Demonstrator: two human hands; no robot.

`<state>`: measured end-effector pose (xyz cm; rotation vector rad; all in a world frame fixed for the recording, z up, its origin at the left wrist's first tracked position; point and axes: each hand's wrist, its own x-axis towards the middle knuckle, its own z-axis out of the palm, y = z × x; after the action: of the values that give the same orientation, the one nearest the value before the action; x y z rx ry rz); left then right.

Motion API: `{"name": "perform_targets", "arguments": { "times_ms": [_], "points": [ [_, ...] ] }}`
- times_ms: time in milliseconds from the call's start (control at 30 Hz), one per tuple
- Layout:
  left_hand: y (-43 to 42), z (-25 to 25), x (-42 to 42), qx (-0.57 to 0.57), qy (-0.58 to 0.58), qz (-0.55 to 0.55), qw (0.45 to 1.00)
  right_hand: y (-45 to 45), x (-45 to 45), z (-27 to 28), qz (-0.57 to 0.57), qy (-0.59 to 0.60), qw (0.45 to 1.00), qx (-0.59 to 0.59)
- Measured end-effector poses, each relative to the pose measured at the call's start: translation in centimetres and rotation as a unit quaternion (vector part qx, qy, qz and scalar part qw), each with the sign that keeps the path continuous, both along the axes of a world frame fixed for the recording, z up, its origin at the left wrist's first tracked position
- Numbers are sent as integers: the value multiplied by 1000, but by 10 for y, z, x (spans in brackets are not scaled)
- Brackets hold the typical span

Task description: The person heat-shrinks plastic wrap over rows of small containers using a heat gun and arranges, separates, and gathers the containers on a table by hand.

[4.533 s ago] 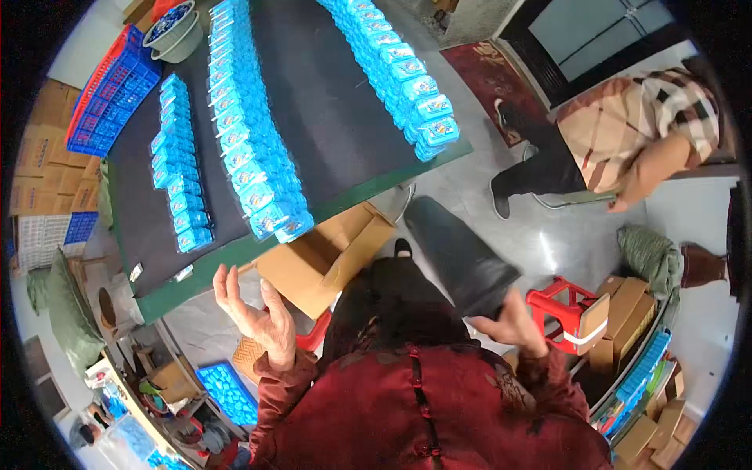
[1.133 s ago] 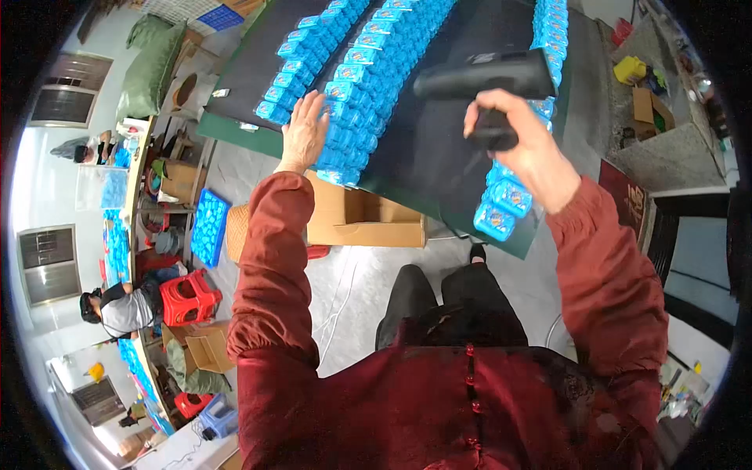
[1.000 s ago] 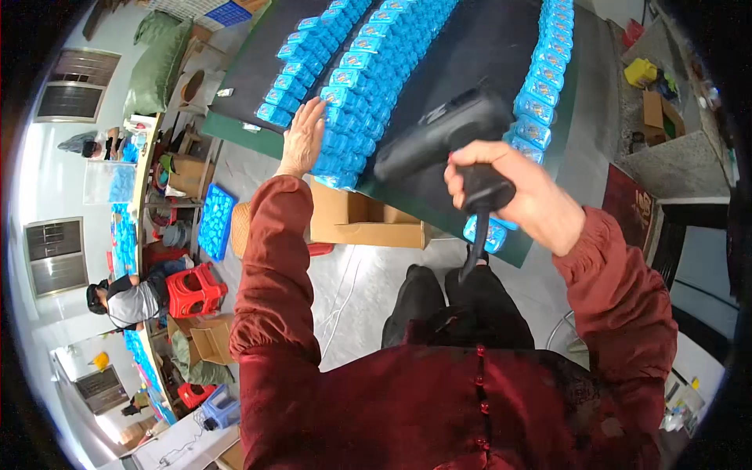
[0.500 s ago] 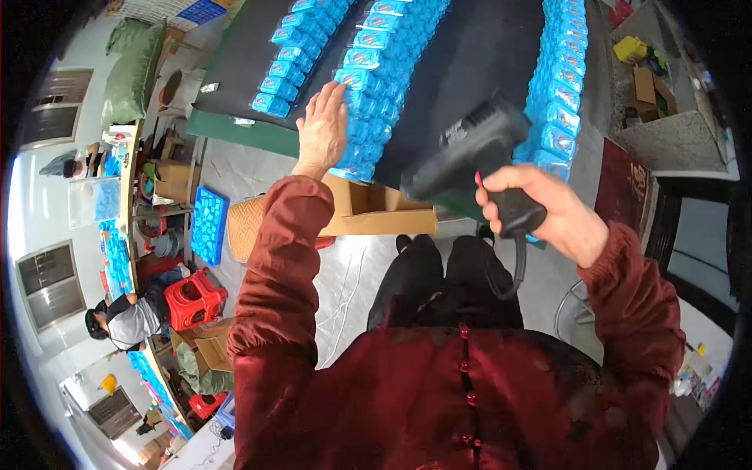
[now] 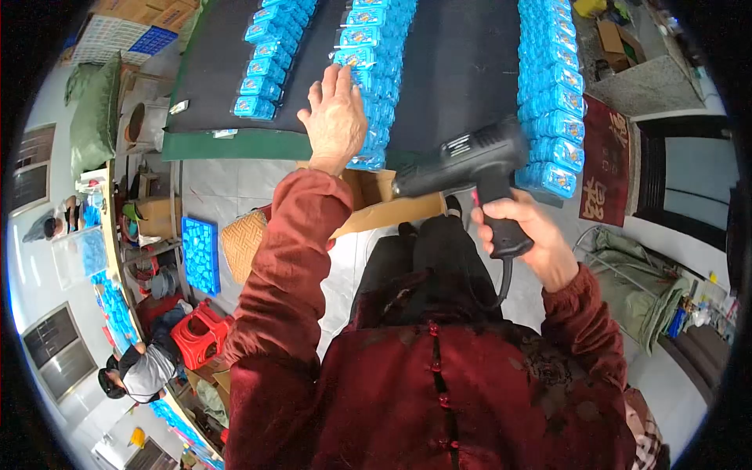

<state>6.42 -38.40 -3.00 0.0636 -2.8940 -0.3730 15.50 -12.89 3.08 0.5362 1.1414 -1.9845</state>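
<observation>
The right hand (image 5: 529,223) was wrapped round the grip of a black blower (image 5: 470,160), held up at the near edge of the counter (image 5: 462,70). That pistol-like hold seemed meant to leave the barrel free to aim: its nozzle faced left, towards the near end of the middle row (image 5: 380,86) of packs on the counter. The left hand (image 5: 337,117) held nothing; its fingers were extended and slightly spread over that row's left side, at the counter's near edge, perhaps to steady the packs, though how firmly it pressed could not be told. The packs stood in 3 lines running back from the counter's near edge, probably for easy reach: the left row (image 5: 270,66) towards its left side, the right row (image 5: 552,94) along its right.

The packs looked like glossy blue plastic, boxy, with printed labels. The counter had a matt, dark top and a green border. The blower looked hard and smooth, its cable (image 5: 505,282) curving below the grip. Under the counter's near edge sat a crisp-folded brown cardboard box (image 5: 407,213).
</observation>
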Motion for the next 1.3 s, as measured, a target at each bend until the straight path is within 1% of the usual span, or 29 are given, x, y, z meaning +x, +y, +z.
{"name": "perform_targets", "arguments": {
  "times_ms": [100, 133, 267, 300, 433, 467, 600, 633, 700, 767, 833, 867, 933, 1000, 1100, 1167, 1200, 1267, 1300],
  "points": [
    [0, -2, 0, -13, 8, 5, 1000, -5, 9, -1, -128, 56, 990, -9],
    [0, -2, 1, -12, 7, 4, 1000, -5, 13, -1, -129, 56, 990, -9],
    [0, -2, 0, -10, 5, 4, 1000, 10, 21, -2, -27, 90, 996, -5],
    [0, -1, -1, -7, 7, 3, 1000, 12, 21, 0, -27, 92, 995, -3],
    [0, 0, 1, -4, 12, 2, 1000, 19, 19, 7, -20, 30, 998, -43],
    [1, 0, 2, -4, 11, 2, 1000, 18, 17, 7, -21, 29, 998, -43],
    [3, 4, 2, -14, -15, 19, 1000, 13, -6, 10, -120, 84, 989, -5],
    [3, 5, 2, -14, -13, 21, 1000, 15, -8, 13, -119, 86, 989, -6],
    [2, 5, 2, -10, -15, 19, 1000, 24, -9, 21, -34, 11, 998, -52],
    [3, 5, 1, -6, -17, 16, 1000, 33, -13, 30, 50, -65, 992, -97],
    [3, 6, 0, -7, -13, 14, 1000, 39, -35, 37, 52, -19, 995, -84],
    [3, 6, -1, -8, -10, 13, 1000, 40, -50, 42, 53, -19, 995, -85],
    [4, 6, 2, -10, -6, 15, 1000, 41, -85, 47, -80, 98, 985, -119],
    [3, 6, 4, -18, -7, 16, 1000, 42, -116, 40, -185, 120, 967, -129],
    [4, 7, 1, -35, -7, 12, 999, 46, -122, 48, -185, 116, 968, -125],
    [4, 8, 0, -35, 0, 12, 999, 64, -114, 42, -28, 57, 982, -179],
    [4, 8, 0, -34, 0, 11, 999, 63, -110, 47, -26, 59, 982, -180],
    [5, 8, 0, -33, 1, 6, 999, 59, -104, 58, 67, -29, 988, -133],
    [5, 7, 0, -34, 2, 5, 999, 58, -115, 55, 53, -9, 989, -139]
  ]
}}
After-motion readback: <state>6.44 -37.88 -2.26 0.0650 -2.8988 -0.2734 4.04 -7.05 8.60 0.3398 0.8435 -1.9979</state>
